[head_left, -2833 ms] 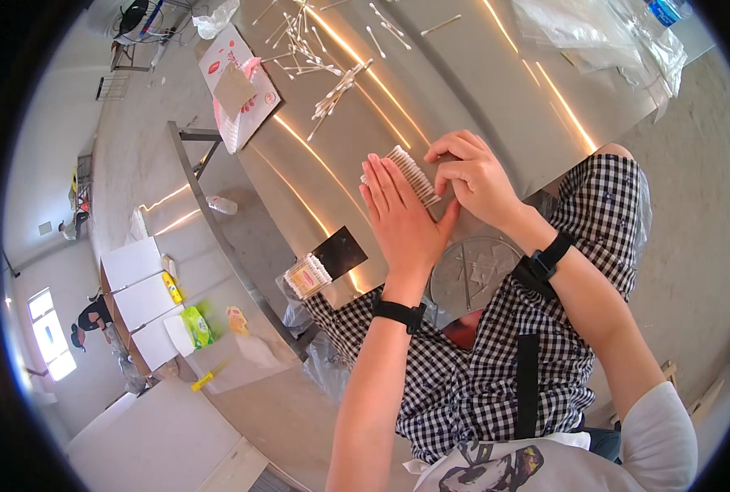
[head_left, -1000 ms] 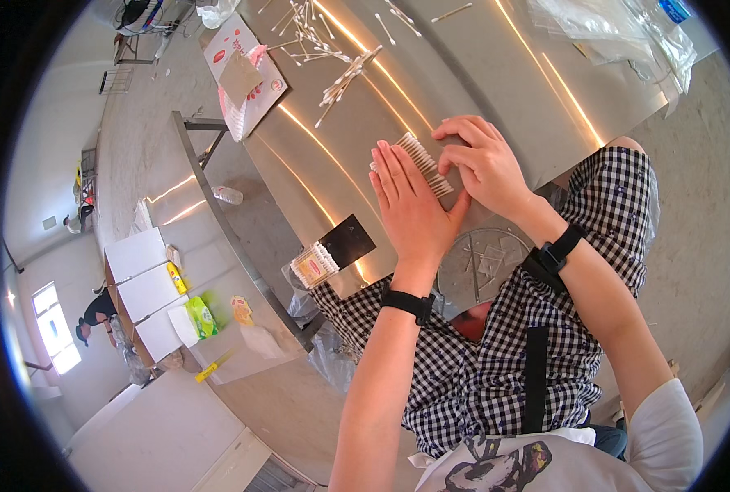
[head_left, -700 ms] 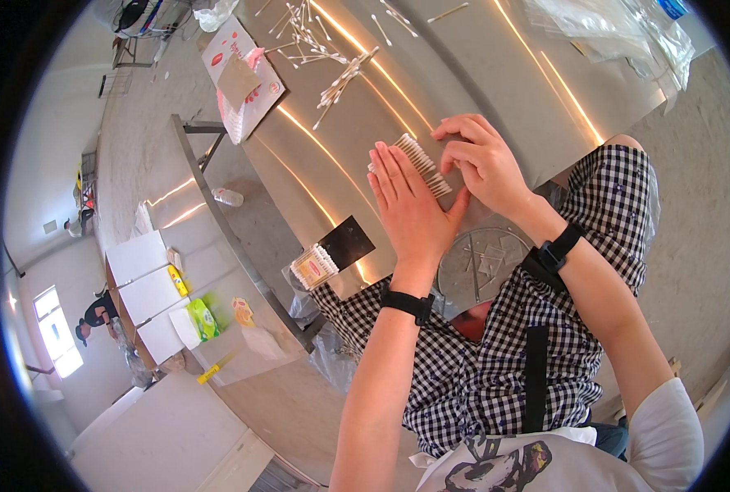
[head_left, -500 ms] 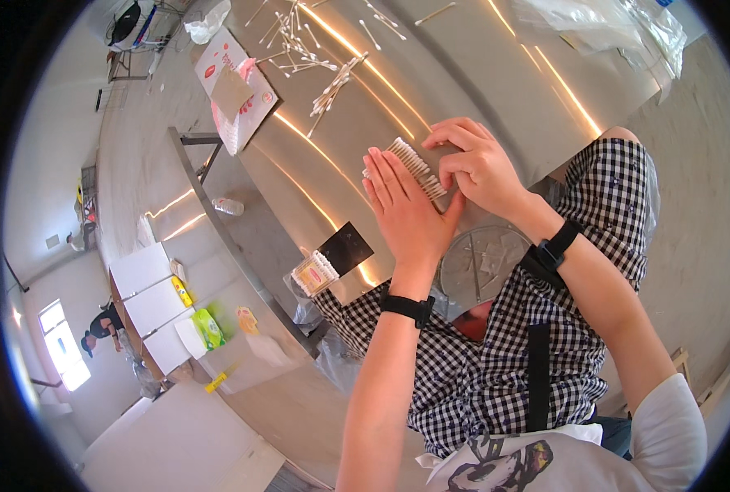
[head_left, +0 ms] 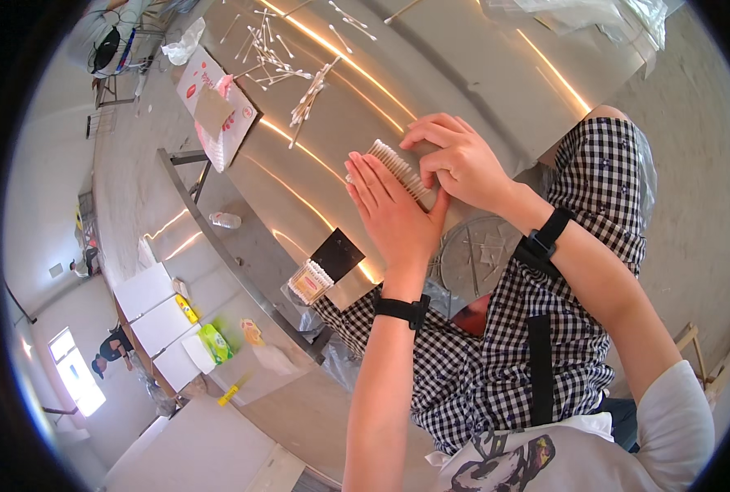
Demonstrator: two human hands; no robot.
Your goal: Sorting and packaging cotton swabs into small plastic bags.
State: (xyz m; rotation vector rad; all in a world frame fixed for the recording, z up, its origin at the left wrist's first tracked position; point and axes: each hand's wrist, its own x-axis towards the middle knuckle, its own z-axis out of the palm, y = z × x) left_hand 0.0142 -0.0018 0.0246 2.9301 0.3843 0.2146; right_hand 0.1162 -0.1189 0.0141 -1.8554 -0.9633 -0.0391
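Head view: a neat row of cotton swabs (head_left: 399, 166) sits between the two hands just above the shiny metal worktop (head_left: 463, 74), its white tips lined up in a flat bundle that slants from upper left to lower right. The left hand (head_left: 398, 217) stands flat behind the bundle, its fingers (head_left: 371, 182) straight and close together, pressed against the lower side of the row like a backstop. The right hand (head_left: 462, 164) curls over the upper end, its fingers (head_left: 431, 131) bent and closed on the bundle's edge, so the swabs are pinched between the two hands rather than gripped by one alone. Both wrists carry dark bands. Below the hands, near the worktop's edge, stands a small clear box of swabs (head_left: 310, 281) beside a black square card (head_left: 337, 254). Farther off, loose swabs (head_left: 287, 61) lie scattered across the metal, next to a flat printed carton (head_left: 216, 107). A round metal lid (head_left: 476, 258) lies close to the checked apron. My judgement is that the hold is fragile: the row keeps its shape only through even pressure from both sides, and if either palm eased or tilted, the swabs could fan out, slide past one another and spill onto the slick worktop. Squeezing too hard could instead buckle the row in its middle.
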